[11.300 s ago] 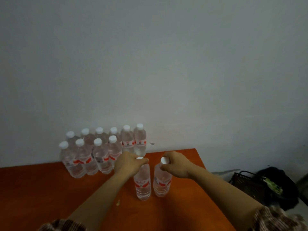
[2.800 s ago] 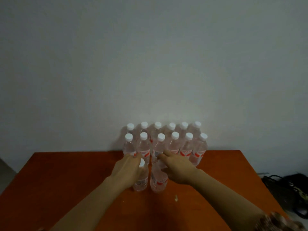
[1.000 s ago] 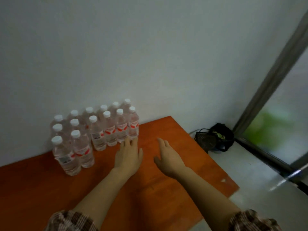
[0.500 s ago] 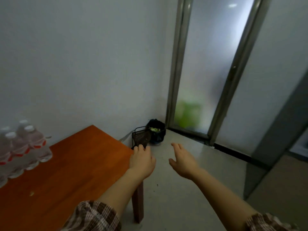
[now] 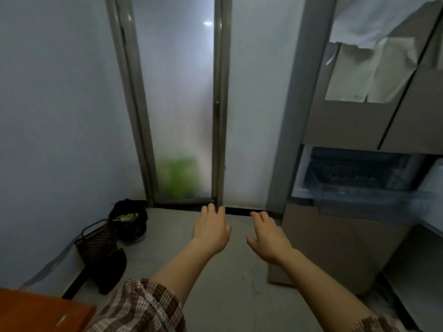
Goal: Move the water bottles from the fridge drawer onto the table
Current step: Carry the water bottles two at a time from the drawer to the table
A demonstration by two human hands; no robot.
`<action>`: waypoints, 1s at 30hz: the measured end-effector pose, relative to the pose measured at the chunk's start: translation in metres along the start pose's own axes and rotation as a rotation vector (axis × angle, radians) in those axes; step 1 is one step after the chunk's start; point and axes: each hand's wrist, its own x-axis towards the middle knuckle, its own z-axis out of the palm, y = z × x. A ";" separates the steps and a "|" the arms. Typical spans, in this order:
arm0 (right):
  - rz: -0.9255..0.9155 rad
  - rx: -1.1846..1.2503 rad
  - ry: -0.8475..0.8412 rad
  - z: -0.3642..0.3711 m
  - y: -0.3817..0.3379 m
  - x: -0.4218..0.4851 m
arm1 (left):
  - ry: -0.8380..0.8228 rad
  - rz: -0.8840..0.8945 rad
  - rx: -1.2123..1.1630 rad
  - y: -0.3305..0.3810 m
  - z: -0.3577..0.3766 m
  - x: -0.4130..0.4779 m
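Left hand point(image 5: 211, 232) and right hand point(image 5: 268, 238) were empty, fingers loose, held toward the open fridge drawer point(image 5: 359, 195) at right. Couldn't tell if bottles remained inside.

Both hands held out in front of me, palms down, holding nothing.

My left hand point(image 5: 211, 232) and right hand point(image 5: 268, 240) hang side by side, near each other but apart, backs turned up. The left fingers point(image 5: 212, 209) lie close together, loosely bent at the tips. The right fingers point(image 5: 263, 217) are relaxed and slightly spread, with the thumb point(image 5: 251, 242) standing off toward my left hand. My left forearm point(image 5: 182, 267) and right forearm point(image 5: 318, 279) are bare and reach forward, converging a little. A checked left sleeve point(image 5: 141, 307) and right sleeve point(image 5: 378, 326) sit pushed up near the elbows.
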 end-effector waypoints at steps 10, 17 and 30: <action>0.275 -0.047 0.032 -0.056 0.184 0.103 | -0.081 0.236 -0.014 0.150 0.047 0.185; 0.451 -0.042 0.102 -0.094 0.308 0.140 | -0.070 0.432 -0.062 0.266 0.081 0.267; 0.367 -0.020 -0.041 -0.120 0.543 0.239 | -0.224 0.351 -0.114 0.435 0.174 0.397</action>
